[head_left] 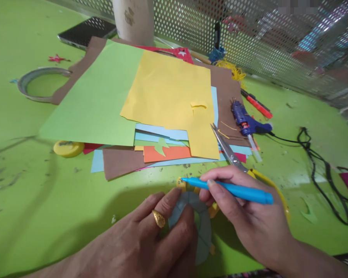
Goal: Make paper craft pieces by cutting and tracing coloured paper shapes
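Observation:
A light blue marker (234,190) is pinched between the thumb and fingers of my right hand (246,216). Its tip meets a small yellow paper piece (180,183) with dark dots, at the top of a round blue paper cutout (204,227). Dark lines cross the cutout, and more yellow bits stick out round its edge. My left hand (153,227), with a gold ring on one finger, grips the cutout against the table; its fingers hide part of it. Beside my right hand lie scissors (229,148) with yellow handles, partly covered by that hand.
Beyond my hands are stacked coloured sheets, green (98,96) and yellow (168,88) on top. A blue glue gun (246,119) and its black cord (313,162) lie right. At left are a tape roll (43,96), yellow disc (69,148) and phone (87,31). A perforated metal panel (185,27) stands behind.

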`<state>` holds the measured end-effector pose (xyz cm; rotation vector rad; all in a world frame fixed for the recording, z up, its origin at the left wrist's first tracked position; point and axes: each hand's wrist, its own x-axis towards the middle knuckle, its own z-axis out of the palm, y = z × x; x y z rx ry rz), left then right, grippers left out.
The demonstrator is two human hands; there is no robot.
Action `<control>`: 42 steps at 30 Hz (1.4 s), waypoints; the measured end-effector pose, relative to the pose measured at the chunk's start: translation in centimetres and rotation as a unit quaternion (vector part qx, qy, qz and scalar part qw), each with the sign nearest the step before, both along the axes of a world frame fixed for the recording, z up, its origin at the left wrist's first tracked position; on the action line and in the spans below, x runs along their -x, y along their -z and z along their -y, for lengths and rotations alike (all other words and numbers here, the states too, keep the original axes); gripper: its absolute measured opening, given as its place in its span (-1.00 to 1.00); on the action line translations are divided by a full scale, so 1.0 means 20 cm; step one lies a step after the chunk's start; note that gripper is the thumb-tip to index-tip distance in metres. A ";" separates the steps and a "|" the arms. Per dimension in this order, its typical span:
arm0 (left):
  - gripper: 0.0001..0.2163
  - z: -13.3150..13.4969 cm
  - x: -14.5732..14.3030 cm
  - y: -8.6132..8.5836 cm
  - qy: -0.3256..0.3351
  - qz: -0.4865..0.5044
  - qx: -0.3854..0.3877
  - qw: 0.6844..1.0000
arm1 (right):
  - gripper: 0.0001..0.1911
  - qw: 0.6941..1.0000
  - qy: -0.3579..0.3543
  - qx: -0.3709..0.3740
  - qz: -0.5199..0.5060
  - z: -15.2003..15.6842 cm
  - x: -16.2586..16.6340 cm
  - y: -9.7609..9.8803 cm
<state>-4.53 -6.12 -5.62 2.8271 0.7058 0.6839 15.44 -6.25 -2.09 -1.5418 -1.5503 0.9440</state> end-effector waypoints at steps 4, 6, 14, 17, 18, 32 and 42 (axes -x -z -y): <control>-0.77 0.00 0.00 0.00 -0.001 0.006 0.007 1.000 | -0.92 1.000 -0.001 -0.006 0.003 0.00 0.00 0.00; -0.78 0.00 0.00 0.00 -0.002 0.006 0.008 1.000 | -0.91 1.000 -0.003 -0.009 0.002 0.00 0.00 0.00; -0.80 0.00 -0.01 0.01 -0.002 0.008 0.005 1.000 | -0.88 0.999 -0.022 -0.013 0.035 0.00 0.00 0.01; -0.80 -0.01 -0.01 0.00 -0.004 0.002 0.003 1.000 | -0.89 0.998 -0.026 -0.022 0.049 0.00 0.00 0.01; -0.80 -0.01 -0.01 0.00 -0.003 0.002 0.002 1.000 | -0.89 0.998 -0.028 -0.023 0.051 0.00 0.00 0.01; -0.76 -0.01 -0.01 -0.01 0.001 -0.012 -0.014 1.000 | -0.92 1.000 -0.002 -0.007 -0.002 0.00 0.00 0.00; -0.77 0.00 0.01 -0.01 0.000 -0.022 -0.013 1.000 | -0.89 0.995 0.021 0.010 -0.099 0.00 -0.01 0.01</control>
